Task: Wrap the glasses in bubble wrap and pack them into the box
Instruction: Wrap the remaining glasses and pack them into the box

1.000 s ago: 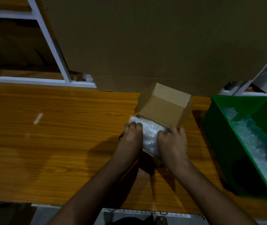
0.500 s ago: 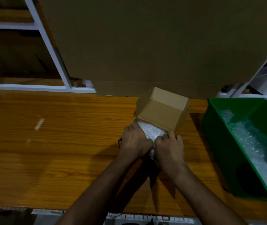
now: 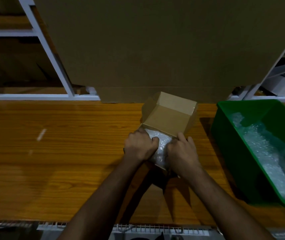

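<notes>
Bubble-wrapped bundle (image 3: 160, 148) sits in the small brown cardboard box (image 3: 168, 116); both hands, left (image 3: 141, 147) and right (image 3: 181, 150), grip it, and should press evenly, gently.

Two hands, left (image 3: 141, 146) and right (image 3: 181, 151), mid-frame. One small cardboard box (image 3: 168, 116), lid up. One bubble-wrapped bundle (image 3: 160, 148) between them. One green bin (image 3: 231, 135) at right, one heap of bubble wrap (image 3: 266, 153) inside. One big cardboard sheet (image 3: 155, 49) up top.
</notes>
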The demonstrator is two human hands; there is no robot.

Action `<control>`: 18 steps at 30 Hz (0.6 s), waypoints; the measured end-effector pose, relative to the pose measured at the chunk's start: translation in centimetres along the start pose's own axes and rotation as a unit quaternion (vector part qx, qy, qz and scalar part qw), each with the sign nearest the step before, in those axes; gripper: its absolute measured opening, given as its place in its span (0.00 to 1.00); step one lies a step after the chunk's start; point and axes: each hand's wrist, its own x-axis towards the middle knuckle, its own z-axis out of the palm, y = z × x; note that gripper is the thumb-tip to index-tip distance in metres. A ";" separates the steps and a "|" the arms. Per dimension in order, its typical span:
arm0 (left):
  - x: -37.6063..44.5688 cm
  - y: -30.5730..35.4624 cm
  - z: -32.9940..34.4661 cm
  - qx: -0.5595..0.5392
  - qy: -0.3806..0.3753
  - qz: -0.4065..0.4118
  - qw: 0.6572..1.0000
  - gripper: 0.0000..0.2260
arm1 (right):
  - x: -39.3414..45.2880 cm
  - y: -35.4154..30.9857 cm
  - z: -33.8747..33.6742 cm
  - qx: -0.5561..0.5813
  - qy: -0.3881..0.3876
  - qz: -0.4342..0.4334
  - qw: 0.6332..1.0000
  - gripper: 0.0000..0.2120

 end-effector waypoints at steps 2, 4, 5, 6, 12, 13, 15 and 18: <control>0.1 0.5 -0.4 0.036 0.000 0.013 0.999 0.26 | 0.1 0.9 -0.2 -0.001 -0.007 -0.027 1.000 0.08; -0.1 1.3 -0.4 0.069 -0.005 0.021 0.997 0.25 | 0.0 1.7 -0.6 0.013 -0.020 -0.018 1.000 0.10; -0.2 1.6 -0.4 0.077 -0.007 0.026 0.997 0.24 | 0.0 1.9 -0.7 0.021 -0.021 -0.009 1.000 0.09; -0.3 1.7 -0.6 0.073 -0.009 0.025 0.997 0.24 | 0.2 2.0 -0.6 0.039 -0.016 0.001 0.999 0.07; 0.5 -1.6 -1.3 -0.053 -0.046 0.035 0.997 0.15 | 1.9 1.9 -0.3 0.126 -0.047 0.088 0.987 0.08; 0.3 -2.3 -1.3 -0.078 -0.036 0.043 0.995 0.15 | 1.8 1.9 -0.3 0.115 -0.038 0.089 0.989 0.08; -0.5 -3.5 -1.1 -0.106 0.011 0.069 0.992 0.16 | 1.5 1.8 -0.5 0.095 0.005 0.071 0.993 0.05; -1.5 -4.9 -0.4 -0.086 0.065 0.134 0.985 0.12 | 0.0 1.5 -0.6 0.121 0.081 -0.002 0.989 0.04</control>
